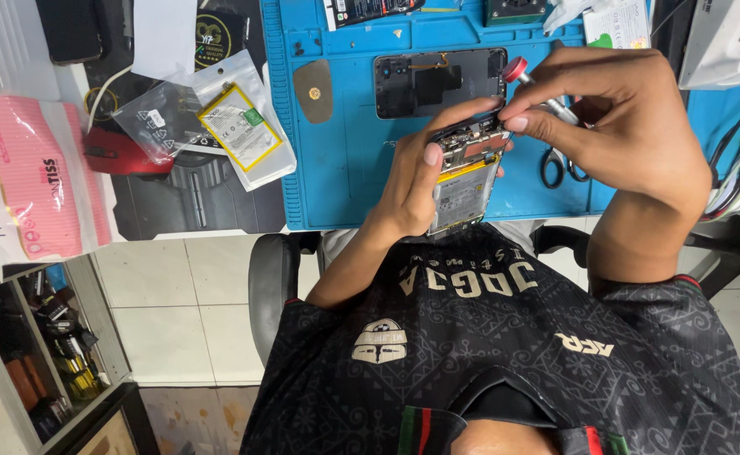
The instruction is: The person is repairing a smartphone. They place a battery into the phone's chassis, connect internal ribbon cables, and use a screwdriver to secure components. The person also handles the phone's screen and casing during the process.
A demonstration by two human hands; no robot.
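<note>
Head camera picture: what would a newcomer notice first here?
The opened phone, its battery showing, held at the centre in the left hand. The right hand sets a red-capped screwdriver to its top end. Behind lie a blue work mat and a dark back cover.

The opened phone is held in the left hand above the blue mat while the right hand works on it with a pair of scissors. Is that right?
Not quite. The head view shows the right hand holding a red-capped screwdriver to the opened phone, not scissors; the scissors lie on the blue mat. The left hand does hold the phone.
</note>
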